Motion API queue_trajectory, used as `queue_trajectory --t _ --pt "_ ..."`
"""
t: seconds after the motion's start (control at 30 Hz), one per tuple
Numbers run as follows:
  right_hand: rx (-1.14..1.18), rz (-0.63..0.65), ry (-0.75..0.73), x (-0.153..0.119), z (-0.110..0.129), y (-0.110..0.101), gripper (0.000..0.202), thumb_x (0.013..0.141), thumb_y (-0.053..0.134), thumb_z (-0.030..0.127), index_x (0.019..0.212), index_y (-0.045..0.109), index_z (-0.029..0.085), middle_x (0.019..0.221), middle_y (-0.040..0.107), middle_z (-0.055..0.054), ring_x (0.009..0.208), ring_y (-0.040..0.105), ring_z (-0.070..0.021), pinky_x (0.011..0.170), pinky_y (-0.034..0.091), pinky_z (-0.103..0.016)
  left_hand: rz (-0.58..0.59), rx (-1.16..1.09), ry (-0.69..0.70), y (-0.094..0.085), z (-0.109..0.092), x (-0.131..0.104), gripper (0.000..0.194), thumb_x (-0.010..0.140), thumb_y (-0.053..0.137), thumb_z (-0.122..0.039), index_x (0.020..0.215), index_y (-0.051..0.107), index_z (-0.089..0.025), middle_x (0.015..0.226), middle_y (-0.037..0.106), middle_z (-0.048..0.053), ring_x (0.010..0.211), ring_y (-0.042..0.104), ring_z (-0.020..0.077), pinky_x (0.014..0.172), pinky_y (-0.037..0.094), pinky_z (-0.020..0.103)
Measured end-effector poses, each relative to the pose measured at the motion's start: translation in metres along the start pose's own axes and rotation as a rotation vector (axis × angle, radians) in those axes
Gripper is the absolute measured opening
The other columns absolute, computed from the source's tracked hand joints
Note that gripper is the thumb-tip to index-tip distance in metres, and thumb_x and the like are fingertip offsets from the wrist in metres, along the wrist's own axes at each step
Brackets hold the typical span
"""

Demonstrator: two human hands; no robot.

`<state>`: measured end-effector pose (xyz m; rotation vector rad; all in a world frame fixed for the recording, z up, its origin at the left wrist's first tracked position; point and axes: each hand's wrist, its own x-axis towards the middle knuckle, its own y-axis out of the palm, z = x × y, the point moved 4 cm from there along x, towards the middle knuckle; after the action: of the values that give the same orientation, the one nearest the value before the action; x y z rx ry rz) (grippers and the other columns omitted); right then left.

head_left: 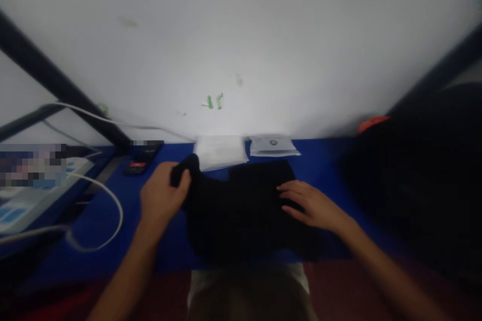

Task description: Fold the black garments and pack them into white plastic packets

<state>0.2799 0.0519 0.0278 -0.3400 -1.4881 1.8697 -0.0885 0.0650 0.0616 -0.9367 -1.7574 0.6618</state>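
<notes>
A black cloth, perhaps a garment (241,215), lies partly folded on the blue table surface (324,160) in front of me. At its left end, my left hand (165,188) pinches a raised, bunched edge between thumb and fingers. My right hand (307,203) rests on the right part of the cloth with its fingers apart and nearly flat. The dark fabric hides most of its own folds, so its exact kind is hard to make out.
Behind the cloth lie a stack of clear plastic bags (220,150) and a flat white packet (273,145). A phone (145,158) is at the back left. A white cable (116,200) loops near a power strip (45,190). A large black mass (422,185) stands at right.
</notes>
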Motion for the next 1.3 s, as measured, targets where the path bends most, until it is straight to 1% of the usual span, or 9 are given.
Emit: queue_trajectory --t 0.17,0.3,0.43,0.57,0.67,0.8,0.93,1.07,1.3 --pt "0.039 0.058 0.004 0.005 0.006 0.014 0.024 0.096 0.056 0.032 0.114 0.065 0.018 0.122 0.065 -0.012 0.114 0.061 -0.025 0.098 0.05 -0.043 0.22 -0.152 0.405 0.04 -0.123 -0.054 0.016 0.098 0.047 -0.03 0.096 0.06 -0.022 0.093 0.066 0.007 0.079 0.065 0.0209 0.061 0.048 0.029" --pt "0.026 0.124 0.029 0.006 0.012 0.022 0.02 0.094 0.059 0.031 0.108 0.065 0.017 0.111 0.066 -0.012 0.103 0.061 -0.0253 0.094 0.05 -0.043 0.471 -0.351 0.586 0.054 -0.167 -0.089 0.019 0.095 0.053 -0.033 0.11 0.057 -0.022 0.105 0.068 0.011 0.094 0.065 0.0252 0.07 0.055 0.034" --pt "0.009 0.14 0.054 0.003 0.014 0.021 0.017 0.095 0.057 0.031 0.101 0.065 0.018 0.109 0.064 -0.011 0.104 0.06 -0.0258 0.094 0.049 -0.043 0.406 -0.485 0.559 0.034 -0.138 -0.083 0.023 0.093 0.058 -0.037 0.111 0.057 -0.024 0.108 0.068 0.009 0.1 0.064 0.0245 0.084 0.055 0.038" --pt "0.023 0.134 0.049 0.002 0.015 0.018 0.016 0.097 0.055 0.032 0.1 0.064 0.019 0.107 0.064 -0.01 0.103 0.06 -0.0242 0.098 0.046 -0.043 0.238 -0.186 0.137 0.027 -0.065 -0.061 0.025 0.093 0.055 -0.046 0.101 0.058 -0.023 0.092 0.067 0.008 0.091 0.065 0.0272 0.069 0.053 0.038" --pt "0.036 0.148 0.039 0.006 0.018 0.019 0.017 0.097 0.055 0.032 0.094 0.064 0.018 0.097 0.063 -0.008 0.095 0.06 -0.0227 0.094 0.048 -0.042 0.49 -0.097 -0.069 0.044 -0.033 -0.061 0.047 0.088 0.056 -0.062 0.112 0.056 -0.022 0.089 0.07 0.007 0.083 0.069 0.0291 0.061 0.05 0.036" --pt "0.053 0.165 0.003 0.014 0.027 0.021 0.016 0.096 0.055 0.031 0.094 0.065 0.018 0.092 0.063 -0.007 0.091 0.059 -0.0225 0.091 0.048 -0.042 0.662 -0.219 -0.091 0.062 -0.031 -0.062 0.041 0.088 0.059 -0.053 0.113 0.058 -0.022 0.095 0.072 0.007 0.086 0.07 0.0284 0.069 0.051 0.037" --pt "0.111 0.146 -0.073 0.015 0.037 0.021 0.018 0.096 0.056 0.03 0.107 0.066 0.019 0.105 0.067 -0.008 0.102 0.06 -0.0226 0.096 0.047 -0.041 0.464 -0.364 0.012 0.057 -0.031 -0.036 0.019 0.087 0.06 -0.031 0.103 0.062 -0.022 0.099 0.07 0.005 0.091 0.067 0.0248 0.077 0.052 0.037" --pt "0.134 0.091 -0.124 0.011 0.039 0.019 0.021 0.098 0.053 0.027 0.113 0.064 0.018 0.114 0.068 -0.009 0.11 0.061 -0.0211 0.1 0.047 -0.04 0.227 -0.418 0.265 0.045 -0.04 -0.024 0.022 0.082 0.061 -0.017 0.104 0.063 -0.022 0.098 0.064 0.005 0.095 0.061 0.023 0.087 0.051 0.039" --pt "0.009 -0.076 -0.165 0.02 0.03 0.011 0.018 0.096 0.051 0.02 0.108 0.064 0.014 0.116 0.067 -0.014 0.109 0.062 -0.0227 0.097 0.051 -0.041 0.469 -0.32 0.868 0.047 -0.09 -0.078 0.04 0.083 0.066 -0.019 0.122 0.059 -0.015 0.108 0.061 0.013 0.102 0.056 0.029 0.089 0.049 0.047"
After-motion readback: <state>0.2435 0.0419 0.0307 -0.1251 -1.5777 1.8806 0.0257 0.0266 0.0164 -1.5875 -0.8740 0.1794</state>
